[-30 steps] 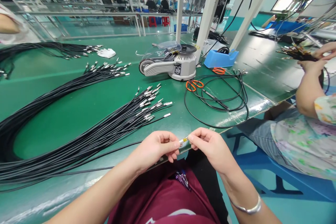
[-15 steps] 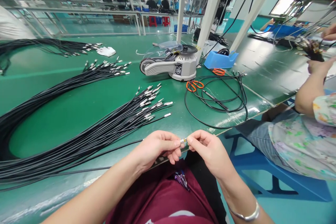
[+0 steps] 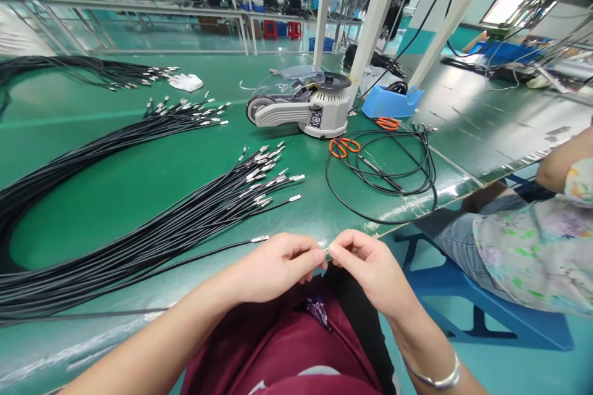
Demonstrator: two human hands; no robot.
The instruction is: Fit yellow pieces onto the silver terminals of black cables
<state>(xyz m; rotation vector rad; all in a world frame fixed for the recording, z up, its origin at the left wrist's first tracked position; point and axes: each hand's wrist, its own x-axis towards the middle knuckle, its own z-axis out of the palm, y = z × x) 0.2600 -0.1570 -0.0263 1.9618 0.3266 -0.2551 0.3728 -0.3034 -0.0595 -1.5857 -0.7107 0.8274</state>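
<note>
My left hand (image 3: 290,265) is closed in a pinch above the front table edge. My right hand (image 3: 368,268) pinches close against it, thumb and forefinger together. Between the fingertips a sliver of a small silvery cable connector (image 3: 325,250) shows; most of it is covered by the fingers. Just behind my left hand lies a black cable with a metal end (image 3: 259,239). Left of the hands a thick bundle of black cables (image 3: 185,222) curves over the green table, its silver connectors (image 3: 266,166) fanned towards the middle.
Beyond my hands lie a loosely coiled black cable (image 3: 393,182), orange-handled scissors (image 3: 343,147) and a grey round tape dispenser (image 3: 324,114). A blue tape holder (image 3: 391,102) stands behind. A white glove (image 3: 185,82) rests near another bundle. A person in a floral shirt (image 3: 532,241) sits at right.
My fingertips have drawn closer and now cover most of the connector. The cable end behind my left hand has come into view. The neighbouring person's hands have left the picture.
</note>
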